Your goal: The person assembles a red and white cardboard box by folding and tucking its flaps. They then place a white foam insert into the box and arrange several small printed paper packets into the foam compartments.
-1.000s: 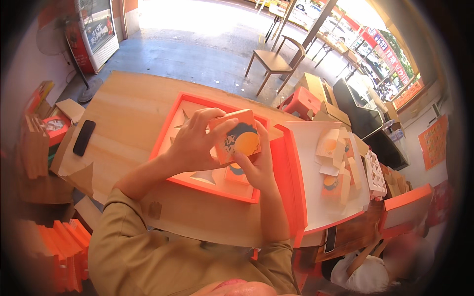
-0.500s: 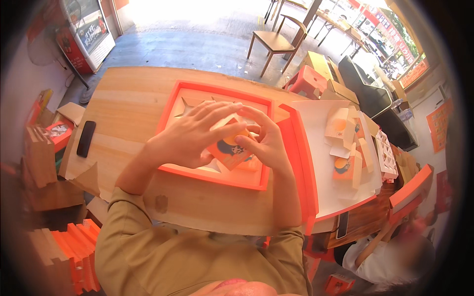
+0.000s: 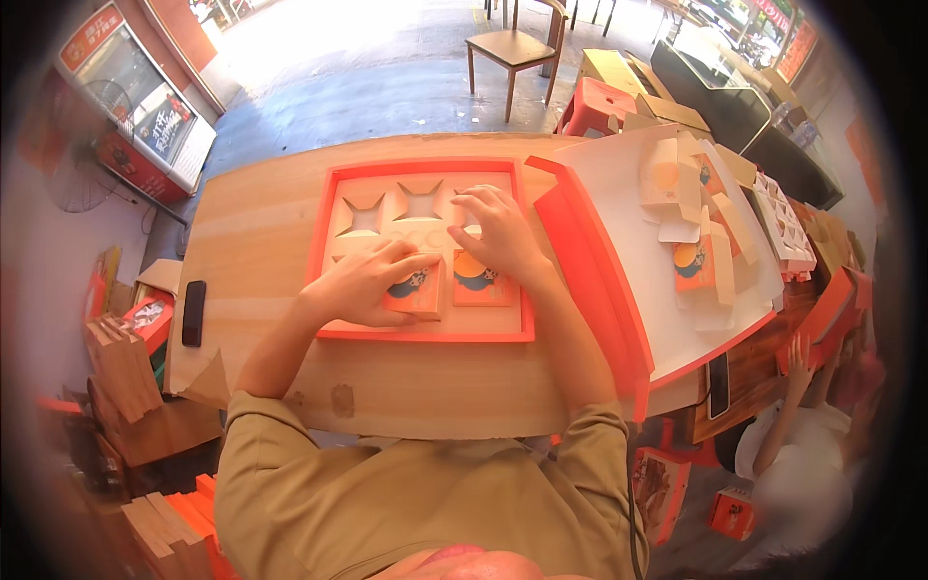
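Observation:
An orange-rimmed gift box (image 3: 329, 237) lies on the wooden table with a pale insert (image 3: 387, 208) of star-shaped cut-outs inside. My left hand (image 3: 360, 285) grips a small printed carton (image 3: 416, 290) at the insert's near edge, fingers over its top and thumb low at its side. Beside it on the right, a matching orange, yellow and blue carton (image 3: 481, 280) sits in the insert. Above that carton my right hand (image 3: 498, 232) is open, its fingers spread and curved over a cut-out; I see nothing held in it.
On the right, an orange-edged white lid (image 3: 619, 217) bears several small cartons (image 3: 704, 261). A dark phone (image 3: 194, 314) lies at the table's left. Another person (image 3: 793, 445) handles an orange box (image 3: 826, 319) at the lower right. A wooden chair (image 3: 512, 48) stands beyond the table.
Both hands were raised together around a small carton above the insert. Now they are lower and apart, the left on a carton at the insert, the right open. The whole view has shifted.

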`<state>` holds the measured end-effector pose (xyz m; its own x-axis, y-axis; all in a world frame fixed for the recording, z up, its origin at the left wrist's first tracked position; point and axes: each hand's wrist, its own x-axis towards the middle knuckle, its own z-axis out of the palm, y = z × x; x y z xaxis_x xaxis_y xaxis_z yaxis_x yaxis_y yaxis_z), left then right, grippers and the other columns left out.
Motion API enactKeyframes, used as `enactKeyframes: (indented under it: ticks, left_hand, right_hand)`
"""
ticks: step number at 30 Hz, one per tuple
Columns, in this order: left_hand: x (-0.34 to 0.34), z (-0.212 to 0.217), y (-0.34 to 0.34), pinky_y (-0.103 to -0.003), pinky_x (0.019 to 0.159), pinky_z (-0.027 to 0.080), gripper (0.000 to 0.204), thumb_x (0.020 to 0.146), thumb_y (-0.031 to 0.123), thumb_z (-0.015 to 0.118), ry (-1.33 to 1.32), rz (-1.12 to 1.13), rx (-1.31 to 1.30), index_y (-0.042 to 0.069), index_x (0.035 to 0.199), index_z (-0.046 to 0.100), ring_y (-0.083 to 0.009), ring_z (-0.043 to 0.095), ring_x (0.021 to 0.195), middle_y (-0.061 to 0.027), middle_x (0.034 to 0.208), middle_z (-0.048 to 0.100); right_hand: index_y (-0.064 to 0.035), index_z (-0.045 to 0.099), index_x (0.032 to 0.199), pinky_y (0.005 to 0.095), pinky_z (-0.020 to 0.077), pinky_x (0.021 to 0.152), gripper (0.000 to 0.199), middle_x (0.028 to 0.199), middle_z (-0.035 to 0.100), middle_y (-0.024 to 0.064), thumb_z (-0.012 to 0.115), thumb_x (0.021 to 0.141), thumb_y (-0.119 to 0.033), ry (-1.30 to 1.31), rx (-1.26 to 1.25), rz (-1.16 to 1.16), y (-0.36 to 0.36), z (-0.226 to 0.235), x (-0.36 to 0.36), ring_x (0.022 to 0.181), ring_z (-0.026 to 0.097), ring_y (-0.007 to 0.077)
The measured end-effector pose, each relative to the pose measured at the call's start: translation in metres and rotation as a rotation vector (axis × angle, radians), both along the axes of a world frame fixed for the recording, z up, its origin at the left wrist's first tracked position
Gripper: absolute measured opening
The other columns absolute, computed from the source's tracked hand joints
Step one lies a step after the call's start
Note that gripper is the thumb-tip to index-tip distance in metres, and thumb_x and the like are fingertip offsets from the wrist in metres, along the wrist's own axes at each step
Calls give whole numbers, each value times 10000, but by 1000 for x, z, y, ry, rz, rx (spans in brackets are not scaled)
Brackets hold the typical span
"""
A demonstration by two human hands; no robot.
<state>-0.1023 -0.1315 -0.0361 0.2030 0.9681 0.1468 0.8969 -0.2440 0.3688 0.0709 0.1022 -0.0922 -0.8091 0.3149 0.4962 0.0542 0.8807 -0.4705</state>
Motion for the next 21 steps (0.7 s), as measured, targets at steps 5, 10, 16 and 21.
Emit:
enactKeyframes:
  ticks: [5, 10, 16, 21]
  left_hand:
    - [8, -12, -11, -493, 895, 556, 926, 775, 442, 923, 96, 42, 38, 239, 1599, 552, -353, 627, 1143, -117, 1290, 592]
    - [10, -10, -9, -489, 933, 548, 894, 792, 426, 897, 118, 59, -38, 256, 1601, 557, -356, 624, 1106, -118, 1231, 583]
    - [11, -6, -4, -495, 963, 535, 885, 791, 421, 889, 154, 32, -62, 249, 1595, 561, -366, 615, 1111, -129, 1235, 575]
    - [10, -6, -1, -496, 988, 503, 865, 795, 417, 872, 136, 12, -94, 247, 1580, 550, -363, 583, 1111, -142, 1225, 555]
  right_hand:
    - [-82, 727, 1295, 487, 516, 1118, 414, 1424, 664, 150, 765, 964, -328, -54, 16, 18, -2, -13, 1, 1346, 614, 370]
    - [-79, 735, 1282, 469, 538, 1088, 409, 1406, 670, 158, 742, 983, -358, -154, -12, 8, -2, -12, 5, 1309, 645, 357]
    - [-81, 742, 1279, 471, 495, 1120, 418, 1335, 705, 161, 697, 998, -387, -208, -92, 12, -2, -9, 4, 1311, 633, 347]
    - [-85, 749, 1244, 467, 535, 1068, 383, 1284, 718, 144, 706, 994, -371, -190, -54, 10, -3, -7, 5, 1237, 671, 351]
